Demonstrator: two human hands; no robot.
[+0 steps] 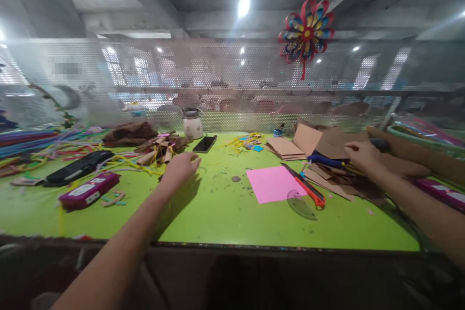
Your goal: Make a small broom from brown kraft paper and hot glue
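My left hand [181, 168] is raised over the table's left middle, just right of a bundle of brown paper rolls [165, 150]. Its fingers curl together; whether a small thing is between them I cannot make out. On the right, my right hand [364, 156] hovers by a blue glue gun [325, 160] and a pile of brown cardboard [329, 181]. Its thumb and fingers are pinched, and anything in them is too small to tell. Between the hands lie a pink paper sheet [271, 185], an orange-and-black utility knife [308, 191] and a clear protractor [301, 205].
A black phone [205, 144] lies before a white jar [192, 125]. At left are a purple power strip [89, 191], a black case [78, 168] and many coloured strips [32, 143]. Yellow scraps [247, 141] lie farther back. A perforated screen [232, 72] bears a paper flower [307, 33].
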